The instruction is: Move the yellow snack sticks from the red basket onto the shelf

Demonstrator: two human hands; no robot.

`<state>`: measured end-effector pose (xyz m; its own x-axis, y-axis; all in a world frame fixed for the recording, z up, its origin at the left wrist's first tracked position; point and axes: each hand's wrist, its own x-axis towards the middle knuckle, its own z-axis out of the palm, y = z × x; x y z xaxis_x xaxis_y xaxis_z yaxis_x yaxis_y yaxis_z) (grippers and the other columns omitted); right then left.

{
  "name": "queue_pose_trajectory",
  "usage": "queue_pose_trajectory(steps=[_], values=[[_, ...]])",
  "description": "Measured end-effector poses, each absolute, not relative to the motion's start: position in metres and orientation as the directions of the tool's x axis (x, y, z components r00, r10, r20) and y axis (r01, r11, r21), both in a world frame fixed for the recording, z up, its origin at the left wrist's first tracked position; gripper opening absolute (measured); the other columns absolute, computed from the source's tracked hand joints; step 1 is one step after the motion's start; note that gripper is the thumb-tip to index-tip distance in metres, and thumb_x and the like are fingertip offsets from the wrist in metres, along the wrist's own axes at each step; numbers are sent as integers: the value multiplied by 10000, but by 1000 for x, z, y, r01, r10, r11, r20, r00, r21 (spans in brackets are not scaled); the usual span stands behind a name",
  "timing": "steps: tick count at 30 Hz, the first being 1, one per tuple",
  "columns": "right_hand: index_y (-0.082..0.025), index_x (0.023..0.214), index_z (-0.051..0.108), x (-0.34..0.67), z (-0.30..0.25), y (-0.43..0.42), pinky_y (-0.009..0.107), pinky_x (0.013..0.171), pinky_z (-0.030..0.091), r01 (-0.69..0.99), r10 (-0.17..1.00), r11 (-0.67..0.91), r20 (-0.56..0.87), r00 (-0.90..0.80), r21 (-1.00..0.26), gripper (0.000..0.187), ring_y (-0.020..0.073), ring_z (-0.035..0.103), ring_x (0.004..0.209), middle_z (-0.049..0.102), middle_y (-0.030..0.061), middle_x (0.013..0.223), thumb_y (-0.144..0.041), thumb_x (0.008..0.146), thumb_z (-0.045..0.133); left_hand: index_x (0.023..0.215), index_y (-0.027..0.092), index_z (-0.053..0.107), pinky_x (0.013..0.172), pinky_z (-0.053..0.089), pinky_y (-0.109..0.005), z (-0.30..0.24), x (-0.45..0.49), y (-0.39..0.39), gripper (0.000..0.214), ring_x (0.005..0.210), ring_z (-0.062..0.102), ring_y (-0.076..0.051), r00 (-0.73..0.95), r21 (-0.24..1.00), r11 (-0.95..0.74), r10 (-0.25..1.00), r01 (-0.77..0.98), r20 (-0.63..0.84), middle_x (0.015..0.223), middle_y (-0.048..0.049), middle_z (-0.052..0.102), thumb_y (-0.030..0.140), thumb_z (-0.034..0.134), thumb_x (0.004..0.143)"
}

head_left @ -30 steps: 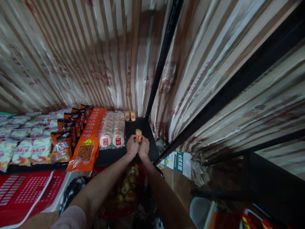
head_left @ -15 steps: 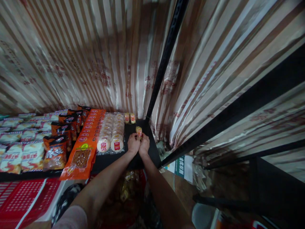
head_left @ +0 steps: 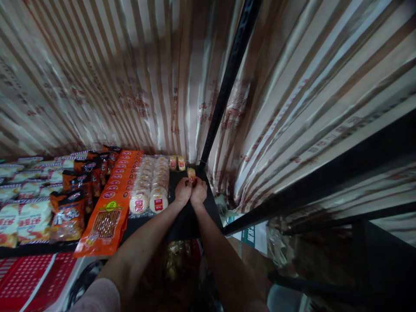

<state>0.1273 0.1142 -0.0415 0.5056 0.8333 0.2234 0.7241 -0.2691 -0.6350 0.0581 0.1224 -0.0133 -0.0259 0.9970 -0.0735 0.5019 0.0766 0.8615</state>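
Observation:
Between the fingertips of my left hand [head_left: 183, 190] and my right hand [head_left: 199, 192] is a small yellow snack packet [head_left: 191, 174] with a red label. Both hands are closed on its near end, side by side over the black shelf [head_left: 185, 223]. Two similar small yellow packets [head_left: 177, 163] stand at the back of the shelf, a little left of the held one. Left of my hands lie two rows of clear-wrapped round crackers [head_left: 159, 200] with red labels.
Orange snack packs [head_left: 104, 212], dark-and-orange bags [head_left: 67, 216] and white bags [head_left: 34, 221] fill the shelf leftward. A black upright post [head_left: 224, 99] stands at the far corner before striped sheeting [head_left: 146, 78]. A red basket [head_left: 42, 273] sits lower left.
Both hands have moved slightly away from me over the shelf with the small packet, toward the back corner. The view has shifted a little.

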Motion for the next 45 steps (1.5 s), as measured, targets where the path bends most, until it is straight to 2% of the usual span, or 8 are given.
queue_pose_trajectory(steps=[8,15,20,25,31,36,41,45], values=[[-170,1074,574,133,-41,135,299,730,387,687,819,-296,193,540,-664,306,223,528,910,579,112,969,-288,807,480,877,210,641,814,438,-258,-20,61,148,214,870,605,-155,83,873,-37,997,487,-5,924,-27,680,177,443,805],[-149,1083,555,135,-44,155,275,654,398,624,807,-320,140,574,-713,322,179,567,781,558,112,996,-264,789,490,917,190,641,913,404,-278,-22,63,162,237,963,577,-159,119,840,-125,990,528,72,986,-51,661,159,429,815],[-135,1037,575,137,-44,168,281,654,411,624,802,-314,151,578,-716,337,175,562,734,569,105,944,-336,773,516,962,188,628,1020,324,-305,-23,60,165,254,1142,472,-172,98,770,-173,985,615,143,1097,-52,622,166,417,823],[-137,1030,579,137,-44,180,280,661,419,638,806,-308,163,569,-705,345,177,562,732,584,108,943,-352,766,528,1080,153,591,1062,277,-308,-29,57,166,327,1229,391,-184,84,742,-145,989,655,120,1195,-83,573,165,372,838],[-142,1032,577,135,-45,193,288,690,425,624,794,-306,168,584,-719,341,183,564,761,582,106,953,-351,766,531,1164,111,544,1055,290,-326,-31,55,167,381,1230,389,-199,83,717,-130,991,685,101,1251,-110,535,175,339,851],[-144,1048,561,133,-48,199,292,716,427,621,806,-270,179,564,-736,343,195,567,827,572,105,979,-344,771,525,1177,100,539,1053,290,-315,-31,54,167,395,1209,407,-200,72,703,-124,992,701,103,1252,-104,537,189,323,858],[-171,1142,490,130,-48,199,297,695,429,609,806,-291,155,572,-738,405,199,575,838,549,101,1042,-348,779,520,1168,117,548,1046,305,-326,-31,52,167,384,1202,412,-198,49,718,-118,992,686,116,1236,-94,551,177,341,850],[-207,1091,504,129,-49,197,279,679,425,626,826,-275,154,542,-729,325,173,566,805,547,60,1006,-331,791,507,1172,116,544,1045,309,-323,-31,51,167,385,1193,417,-190,41,725,-109,993,681,110,1231,-86,553,178,336,854]])
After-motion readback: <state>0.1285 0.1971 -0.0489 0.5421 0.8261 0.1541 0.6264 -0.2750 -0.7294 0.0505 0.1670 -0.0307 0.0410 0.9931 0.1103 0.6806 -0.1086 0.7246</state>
